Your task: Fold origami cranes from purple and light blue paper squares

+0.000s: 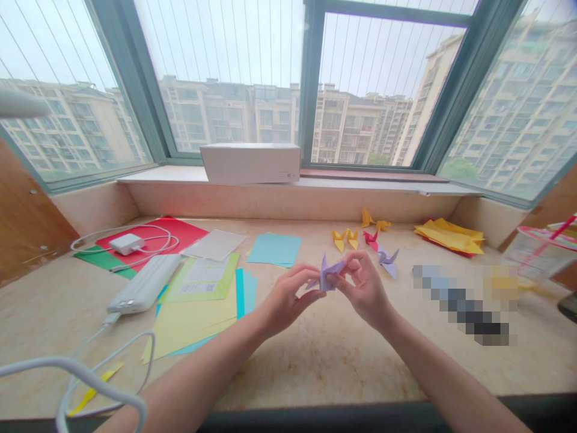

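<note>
A small purple folded paper figure (326,274) is held above the stone counter (315,355), between both hands. My left hand (285,299) pinches its left side with thumb and fingertips. My right hand (363,286) pinches its right side, fingers curled. Just behind my right hand lies another purple folded figure (388,260). Further back stand yellow folded figures (345,238), a red one (371,239) and orange ones (375,220).
Loose sheets lie left: yellow (193,322), light blue (274,249), red (175,233), green (106,261). A white power bank (144,283) with cables, a charger (127,243), a white box (250,162) on the sill, a yellow paper stack (451,236) and a plastic cup (543,249) at the right.
</note>
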The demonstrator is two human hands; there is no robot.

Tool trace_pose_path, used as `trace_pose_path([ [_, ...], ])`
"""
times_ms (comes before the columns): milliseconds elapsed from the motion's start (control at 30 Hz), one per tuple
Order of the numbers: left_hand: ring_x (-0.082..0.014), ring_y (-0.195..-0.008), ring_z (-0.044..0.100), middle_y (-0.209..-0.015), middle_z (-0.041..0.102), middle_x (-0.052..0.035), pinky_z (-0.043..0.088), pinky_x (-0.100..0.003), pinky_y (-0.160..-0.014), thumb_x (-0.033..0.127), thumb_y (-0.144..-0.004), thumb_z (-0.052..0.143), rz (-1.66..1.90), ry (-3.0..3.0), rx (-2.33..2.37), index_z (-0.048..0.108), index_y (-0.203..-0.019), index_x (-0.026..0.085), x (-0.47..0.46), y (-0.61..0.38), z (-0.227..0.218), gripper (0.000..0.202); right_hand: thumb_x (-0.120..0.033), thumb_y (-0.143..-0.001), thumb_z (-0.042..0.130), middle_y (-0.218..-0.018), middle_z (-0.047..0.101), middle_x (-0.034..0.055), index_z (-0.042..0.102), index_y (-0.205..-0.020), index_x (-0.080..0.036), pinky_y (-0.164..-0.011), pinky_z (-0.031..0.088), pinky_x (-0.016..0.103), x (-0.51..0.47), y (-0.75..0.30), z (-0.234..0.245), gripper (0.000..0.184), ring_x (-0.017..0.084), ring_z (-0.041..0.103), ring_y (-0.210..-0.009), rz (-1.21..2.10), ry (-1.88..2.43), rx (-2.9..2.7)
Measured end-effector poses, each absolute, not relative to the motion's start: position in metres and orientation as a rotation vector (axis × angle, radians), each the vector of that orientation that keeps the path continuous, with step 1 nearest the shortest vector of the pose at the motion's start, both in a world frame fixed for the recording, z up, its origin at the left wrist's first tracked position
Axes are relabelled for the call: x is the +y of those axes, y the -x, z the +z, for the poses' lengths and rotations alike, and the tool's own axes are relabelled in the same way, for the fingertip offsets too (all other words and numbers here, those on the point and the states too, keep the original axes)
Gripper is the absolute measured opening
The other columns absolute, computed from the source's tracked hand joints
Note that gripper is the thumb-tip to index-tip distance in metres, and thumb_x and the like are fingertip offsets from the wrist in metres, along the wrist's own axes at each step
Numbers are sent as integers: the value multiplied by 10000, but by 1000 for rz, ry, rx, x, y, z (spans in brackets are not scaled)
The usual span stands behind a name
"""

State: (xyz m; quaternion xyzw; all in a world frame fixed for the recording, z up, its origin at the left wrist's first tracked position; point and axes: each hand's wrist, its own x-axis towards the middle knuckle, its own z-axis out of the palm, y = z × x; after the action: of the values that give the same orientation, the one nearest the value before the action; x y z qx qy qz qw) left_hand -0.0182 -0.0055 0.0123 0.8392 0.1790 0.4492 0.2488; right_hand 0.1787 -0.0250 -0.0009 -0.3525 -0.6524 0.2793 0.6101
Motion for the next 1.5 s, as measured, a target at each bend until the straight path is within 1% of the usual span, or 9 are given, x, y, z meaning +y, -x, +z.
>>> trace_pose_path([
  [167, -151, -799, 594, -891, 670, -54, 481, -260, -729, 293, -898, 649, 1223, -2250, 667, 645, -905, 161, -6, 15, 8, 132, -242, -828, 734, -975, 544, 20, 524, -864, -236, -693, 477, 321, -24, -179, 4, 213, 145, 538, -736, 374, 874, -1535],
  [300, -138, -730, 571, -809, 657, -26, 458, -244, -672, 295, -892, 636, 1259, -2214, 804, 635, -868, 162, -7, 13, 11, 134, -240, -875, 684, -1090, 550, 69, 671, -898, -230, -834, 487, 389, -27, -182, 6, 29, 200, 583, -915, 146, 925, -1683],
  [500, -132, -745, 577, -826, 664, -18, 457, -256, -725, 256, -896, 607, 1288, -2208, 804, 639, -891, 166, -8, 15, 14, 96, -316, -868, 704, -1391, 496, 133, 689, -1132, -241, -1029, 450, 474, -27, -182, 7, 275, 289, 502, -1266, 267, 867, -1891],
  [700, -138, -775, 589, -845, 669, -26, 465, -257, -729, 291, -899, 620, 1297, -2197, 722, 641, -922, 167, -9, 16, 16, 128, -247, -891, 685, -1214, 658, 103, 694, -1124, -248, -1002, 501, 408, -25, -185, 5, 233, 231, 626, -1151, 329, 787, -1887],
  [867, -144, -814, 591, -877, 668, -36, 468, -271, -759, 235, -890, 611, 1304, -2209, 686, 638, -935, 167, -11, 15, 20, 86, -220, -898, 671, -1102, 729, 86, 700, -1115, -228, -941, 544, 384, -26, -184, 4, 220, 222, 686, -1042, 321, 773, -1856],
  [1033, -155, -852, 573, -938, 643, -61, 469, -285, -777, 179, -879, 583, 1319, -2239, 635, 642, -966, 167, -12, 16, 22, 105, -185, -898, 661, -1095, 731, 83, 703, -1114, -247, -926, 555, 414, -28, -181, 7, 229, 233, 687, -1030, 296, 748, -1834],
  [1167, -187, -1002, 593, -1096, 643, -94, 485, -310, -841, 153, -895, 565, 1310, -2222, 596, 637, -1099, 188, -11, 17, 22, 220, -131, -901, 642, -1192, 677, 94, 677, -1183, -285, -965, 534, 463, -28, -182, 4, 324, 243, 649, -1111, 295, 694, -1802],
  [1300, -200, -1114, 579, -1204, 619, -99, 495, -329, -889, 165, -935, 542, 1268, -2212, 577, 621, -1176, 222, -9, 17, 19, 260, -132, -895, 647, -1197, 633, 91, 682, -1131, -295, -1000, 503, 502, -27, -181, 1, 289, 257, 600, -1173, 351, 643, -1737],
  [1500, -217, -1239, 528, -1246, 598, -90, 434, -414, -1055, 183, -948, 553, 1349, -2201, 614, 634, -1149, 240, -5, 15, 12, 224, -160, -894, 668, -1064, 661, 52, 580, -1233, -319, -885, 556, 404, -26, -176, -3, 385, 195, 659, -984, 495, 622, -1568],
])
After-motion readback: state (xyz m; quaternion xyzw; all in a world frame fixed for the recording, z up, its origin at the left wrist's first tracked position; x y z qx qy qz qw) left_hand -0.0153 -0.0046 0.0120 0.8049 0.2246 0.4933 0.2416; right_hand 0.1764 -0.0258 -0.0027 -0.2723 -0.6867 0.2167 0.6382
